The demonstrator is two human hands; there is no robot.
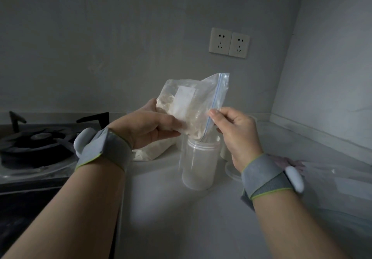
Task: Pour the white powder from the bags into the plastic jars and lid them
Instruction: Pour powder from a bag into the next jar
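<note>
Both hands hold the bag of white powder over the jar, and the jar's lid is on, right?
No. The head view shows the clear plastic jar open, without a lid. The left hand and right hand do hold the clear zip bag of white powder over it.

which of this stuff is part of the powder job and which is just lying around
Job: bag, gripped by left hand and right hand; jar under it; second bag; lid.
Lying about: stove; sockets.
</note>
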